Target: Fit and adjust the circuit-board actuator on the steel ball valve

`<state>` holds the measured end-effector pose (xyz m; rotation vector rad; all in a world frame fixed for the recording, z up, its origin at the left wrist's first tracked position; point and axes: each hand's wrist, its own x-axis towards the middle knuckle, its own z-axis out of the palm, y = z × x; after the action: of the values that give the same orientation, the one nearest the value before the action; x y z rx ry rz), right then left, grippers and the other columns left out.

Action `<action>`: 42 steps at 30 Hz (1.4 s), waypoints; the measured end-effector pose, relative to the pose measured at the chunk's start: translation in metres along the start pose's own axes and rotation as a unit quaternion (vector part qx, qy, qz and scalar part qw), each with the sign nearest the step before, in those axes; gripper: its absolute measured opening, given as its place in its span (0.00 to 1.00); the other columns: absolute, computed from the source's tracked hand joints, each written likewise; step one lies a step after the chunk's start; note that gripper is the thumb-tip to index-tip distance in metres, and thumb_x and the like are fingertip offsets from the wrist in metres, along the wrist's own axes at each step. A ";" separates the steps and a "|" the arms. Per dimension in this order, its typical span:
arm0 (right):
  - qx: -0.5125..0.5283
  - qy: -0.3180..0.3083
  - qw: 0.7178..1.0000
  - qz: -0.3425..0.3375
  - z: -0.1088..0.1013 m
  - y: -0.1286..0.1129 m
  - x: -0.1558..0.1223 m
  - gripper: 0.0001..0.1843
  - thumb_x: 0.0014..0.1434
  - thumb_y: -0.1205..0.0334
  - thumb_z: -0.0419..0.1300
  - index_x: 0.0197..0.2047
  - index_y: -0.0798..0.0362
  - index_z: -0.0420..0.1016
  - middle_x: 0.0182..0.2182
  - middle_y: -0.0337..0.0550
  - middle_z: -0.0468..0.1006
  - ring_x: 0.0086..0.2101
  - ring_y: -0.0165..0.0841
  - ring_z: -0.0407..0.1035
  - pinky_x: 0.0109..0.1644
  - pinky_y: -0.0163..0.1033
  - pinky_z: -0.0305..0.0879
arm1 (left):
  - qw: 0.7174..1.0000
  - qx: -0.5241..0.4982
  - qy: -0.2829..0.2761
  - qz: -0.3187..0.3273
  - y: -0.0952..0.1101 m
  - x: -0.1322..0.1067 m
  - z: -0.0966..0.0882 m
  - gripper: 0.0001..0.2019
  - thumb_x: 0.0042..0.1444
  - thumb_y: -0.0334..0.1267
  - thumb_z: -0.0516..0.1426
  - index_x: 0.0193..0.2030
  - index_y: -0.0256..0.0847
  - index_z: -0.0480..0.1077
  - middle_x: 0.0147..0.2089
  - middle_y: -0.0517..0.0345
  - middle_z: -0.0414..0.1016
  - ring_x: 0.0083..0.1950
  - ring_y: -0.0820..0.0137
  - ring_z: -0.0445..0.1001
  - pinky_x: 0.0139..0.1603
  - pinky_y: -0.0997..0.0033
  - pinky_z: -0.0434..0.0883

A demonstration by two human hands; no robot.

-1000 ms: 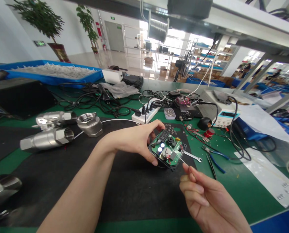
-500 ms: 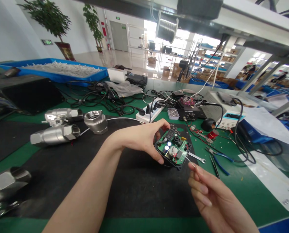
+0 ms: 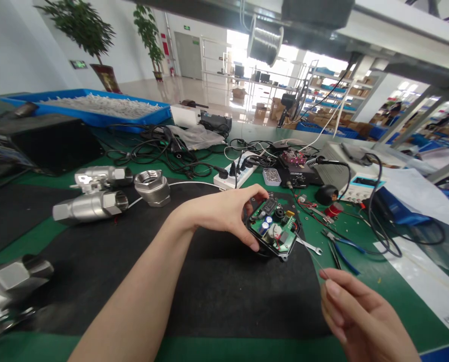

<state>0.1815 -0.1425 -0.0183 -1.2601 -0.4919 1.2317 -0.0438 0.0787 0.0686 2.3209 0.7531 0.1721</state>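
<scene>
My left hand (image 3: 234, 216) grips the rim of a black housing with a green circuit board (image 3: 284, 241) in it, thumb in front and fingers behind. Blue capacitors, a round black part and a yellow part sit on the board, which tilts towards me. Lower right, my right hand (image 3: 356, 306) pinches a thin rod (image 3: 315, 260), blurred and hard to make out. The rod points up and left towards the housing's right edge; I cannot tell whether its tip touches. Just behind that edge lies a metal wrench (image 3: 310, 246).
Steel valve bodies (image 3: 92, 206) and a hex fitting (image 3: 152, 188) stand on the black mat (image 3: 209, 301) at left. Blue-handled pliers (image 3: 345, 244) lie at right. Behind are a power strip (image 3: 237, 173), tangled cables, a soldering station (image 3: 299, 176) and a blue tray (image 3: 133, 120).
My right hand has drawn away to the lower right with the thin rod, whose far end was over the board before. The left hand still holds the housing; the view has shifted slightly.
</scene>
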 end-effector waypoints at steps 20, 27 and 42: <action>-0.482 -0.093 0.822 -0.288 -0.040 0.003 0.086 0.35 0.56 0.46 0.74 0.64 0.45 0.73 0.52 0.48 0.79 0.47 0.44 0.74 0.51 0.49 0.70 | 0.981 -0.188 -0.029 0.023 -0.009 0.006 0.000 0.44 0.42 0.40 0.74 0.68 0.51 0.66 0.71 0.54 0.67 0.71 0.63 0.69 0.72 0.64 0.66; -0.308 -0.339 0.858 -0.233 0.020 -0.034 0.116 0.70 0.40 0.55 0.83 0.78 0.43 0.47 0.75 0.52 0.54 0.71 0.48 0.54 0.76 0.54 0.49 | 0.963 -0.265 -0.048 -0.013 -0.008 0.009 0.001 0.46 0.42 0.36 0.74 0.70 0.51 0.67 0.69 0.53 0.71 0.69 0.60 0.72 0.72 0.58 0.69; -0.156 -0.292 0.925 -0.185 0.020 -0.020 0.139 0.67 0.40 0.56 0.83 0.73 0.44 0.47 0.66 0.52 0.67 0.62 0.47 0.68 0.69 0.52 0.61 | 0.931 -0.116 0.325 -0.122 -0.005 0.043 -0.021 0.23 0.62 0.55 0.60 0.54 0.40 0.70 0.52 0.50 0.81 0.53 0.66 0.80 0.59 0.63 0.75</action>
<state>0.2208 -0.0079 -0.0389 -0.9734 -1.3438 1.2177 -0.0179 0.1181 0.0780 1.9151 1.2543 0.8959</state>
